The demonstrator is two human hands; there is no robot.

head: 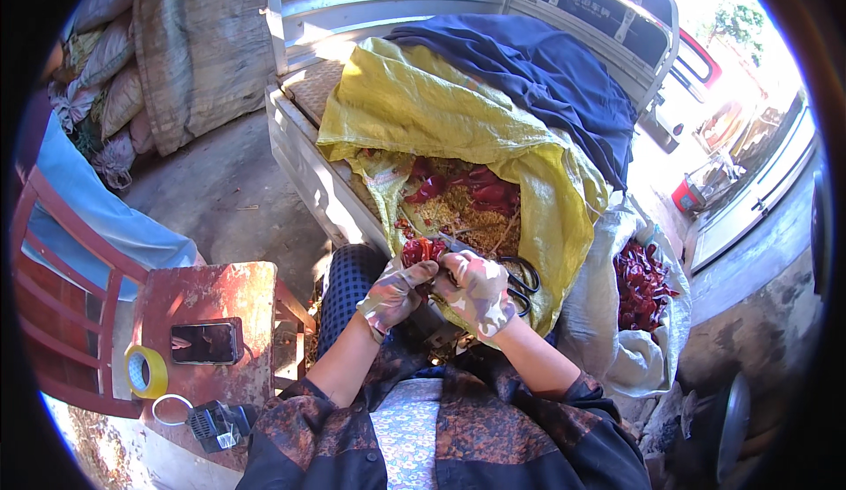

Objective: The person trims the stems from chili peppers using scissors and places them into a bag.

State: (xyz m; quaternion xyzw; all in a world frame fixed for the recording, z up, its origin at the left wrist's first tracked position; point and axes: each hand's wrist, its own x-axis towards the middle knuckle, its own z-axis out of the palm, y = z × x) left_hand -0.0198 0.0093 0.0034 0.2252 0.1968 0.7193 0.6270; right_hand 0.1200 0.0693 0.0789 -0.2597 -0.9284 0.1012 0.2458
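My left hand (394, 296), in a camouflage-patterned glove, pinches a glossy red chili pepper (420, 251) between thumb and fingers. Close beside it, my right hand (477, 292) is closed around the middle of a pair of scissors (531, 277). The black handle loops stick out past the right side of that hand, and the grey blades point toward the pepper. My right fingertips are partly hidden. Both hands are above the near edge of an open yellow woven sack (456, 116). Inside it lie red pepper pieces (492, 189) and many pale yellow seeds (456, 216).
The sack rests on a metal cargo bed (317, 159), with dark blue cloth (529, 60) behind. At right, a white woven sack (595, 305) holds red peppers (641, 285). On the left, a worn red chair (198, 278) carries a phone (206, 342) and yellow tape roll (156, 371).
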